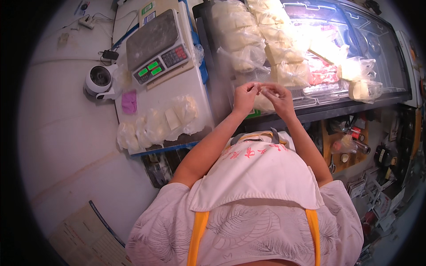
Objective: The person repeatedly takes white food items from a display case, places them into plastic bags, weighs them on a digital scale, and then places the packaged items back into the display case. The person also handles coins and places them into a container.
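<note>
My left hand (245, 96) and my right hand (280, 98) meet over the near edge of a glass-topped display case (376, 74). The fingertips of both pinch the gathered top of a clear plastic bag (264, 102). A pale block, likely tofu, shows in that bag below and between my hands, partly covered by them. Just beyond, bagged pale blocks (289, 73) stand stacked in rows on the case. Red-and-white meat (322, 71) is visible beside the stacks, partly washed out by glare.
To the left, a counter (196, 81) bears a digital scale (156, 43), more bagged pale blocks (159, 123) and a folded purple cloth (129, 102). A small white fan (100, 78) is at its far-left side. Two bagged blocks (359, 89) sit near the case's right front edge.
</note>
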A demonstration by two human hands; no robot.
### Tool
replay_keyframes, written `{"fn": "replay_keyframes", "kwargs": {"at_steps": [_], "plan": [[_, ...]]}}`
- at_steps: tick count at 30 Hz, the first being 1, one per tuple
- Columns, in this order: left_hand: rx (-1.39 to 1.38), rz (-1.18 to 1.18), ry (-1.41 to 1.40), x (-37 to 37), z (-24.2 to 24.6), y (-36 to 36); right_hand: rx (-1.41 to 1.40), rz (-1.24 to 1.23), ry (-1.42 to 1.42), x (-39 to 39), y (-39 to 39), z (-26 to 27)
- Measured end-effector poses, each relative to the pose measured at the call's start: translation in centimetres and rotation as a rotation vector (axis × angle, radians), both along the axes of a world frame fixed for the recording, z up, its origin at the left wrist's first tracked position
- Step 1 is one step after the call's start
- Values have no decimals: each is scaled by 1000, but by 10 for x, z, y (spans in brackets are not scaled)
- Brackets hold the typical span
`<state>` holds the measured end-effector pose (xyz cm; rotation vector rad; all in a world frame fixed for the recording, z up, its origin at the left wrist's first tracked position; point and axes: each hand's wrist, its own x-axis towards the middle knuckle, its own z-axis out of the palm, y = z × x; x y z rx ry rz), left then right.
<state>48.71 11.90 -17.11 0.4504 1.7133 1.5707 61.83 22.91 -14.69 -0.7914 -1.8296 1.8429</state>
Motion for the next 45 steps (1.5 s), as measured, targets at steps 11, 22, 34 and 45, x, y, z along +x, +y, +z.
{"fn": "replay_keyframes", "kwargs": {"at_steps": [11,22,34,45], "plan": [[-220,126,670,-30,-44,-43,535,150,-281,66,-5,-18],[-294,228,694,-9,-21,-105,877,408,-273,-5,15,-37],[-519,190,199,28,-7,-173,668,467,-244,-43,222,186],[-630,262,158,52,-4,-171,1167,407,-466,-166,498,59]]}}
